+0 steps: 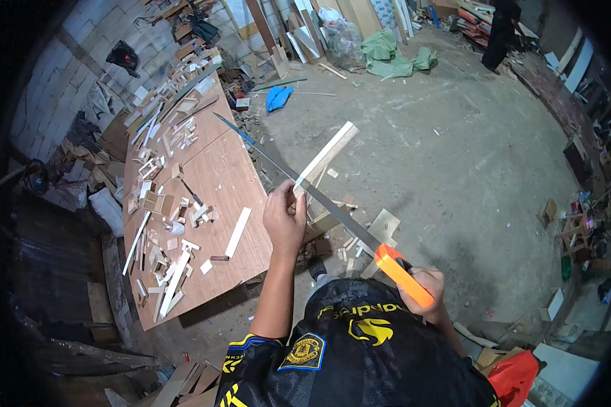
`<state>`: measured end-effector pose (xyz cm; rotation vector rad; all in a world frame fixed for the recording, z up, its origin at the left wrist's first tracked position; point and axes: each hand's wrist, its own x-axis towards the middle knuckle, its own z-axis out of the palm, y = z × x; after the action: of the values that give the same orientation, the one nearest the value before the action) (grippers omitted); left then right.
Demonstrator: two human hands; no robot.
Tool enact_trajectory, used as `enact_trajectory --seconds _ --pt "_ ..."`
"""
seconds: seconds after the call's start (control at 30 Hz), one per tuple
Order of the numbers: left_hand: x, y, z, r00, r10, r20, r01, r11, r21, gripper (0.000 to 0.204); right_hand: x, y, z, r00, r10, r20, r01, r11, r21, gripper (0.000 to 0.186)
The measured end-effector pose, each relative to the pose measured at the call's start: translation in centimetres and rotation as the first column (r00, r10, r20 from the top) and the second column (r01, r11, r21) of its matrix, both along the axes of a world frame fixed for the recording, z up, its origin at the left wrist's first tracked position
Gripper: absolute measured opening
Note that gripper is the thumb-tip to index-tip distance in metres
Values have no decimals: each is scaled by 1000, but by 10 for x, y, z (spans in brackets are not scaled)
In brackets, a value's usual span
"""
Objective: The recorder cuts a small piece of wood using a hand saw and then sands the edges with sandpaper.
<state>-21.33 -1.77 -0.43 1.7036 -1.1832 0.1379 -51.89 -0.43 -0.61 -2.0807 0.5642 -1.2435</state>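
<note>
A handsaw [346, 220] with an orange handle stretches diagonally across the middle. My right hand [426, 285] is closed around its handle. The blade's tip reaches up and left over the edge of a wooden table [217, 176]. My left hand [284, 216] grips the near end of a pale wooden strip [329, 152], which points away to the upper right. Close to my left fingers the blade crosses the strip; I cannot tell how deep it sits in the wood. What supports the strip from below is mostly hidden.
On the table lie a flat pale strip [238, 233], a small white bottle [176, 228] and several wood offcuts. Scraps and a flat board [383, 226] lie on the floor below my hands. Green sheeting [390, 54] and a blue cloth [278, 98] are farther off. A person [501, 30] stands at the far right.
</note>
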Motion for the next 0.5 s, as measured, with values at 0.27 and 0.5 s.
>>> enact_trajectory --seconds 0.27,0.5 --pt "18 15 7 960 75 268 -45 992 -116 27 4 -21 -4 990 138 30 -132 979 -155 24" --pt "28 20 13 974 55 221 -20 987 -160 26 16 -30 -16 986 138 98 -116 973 -199 20"
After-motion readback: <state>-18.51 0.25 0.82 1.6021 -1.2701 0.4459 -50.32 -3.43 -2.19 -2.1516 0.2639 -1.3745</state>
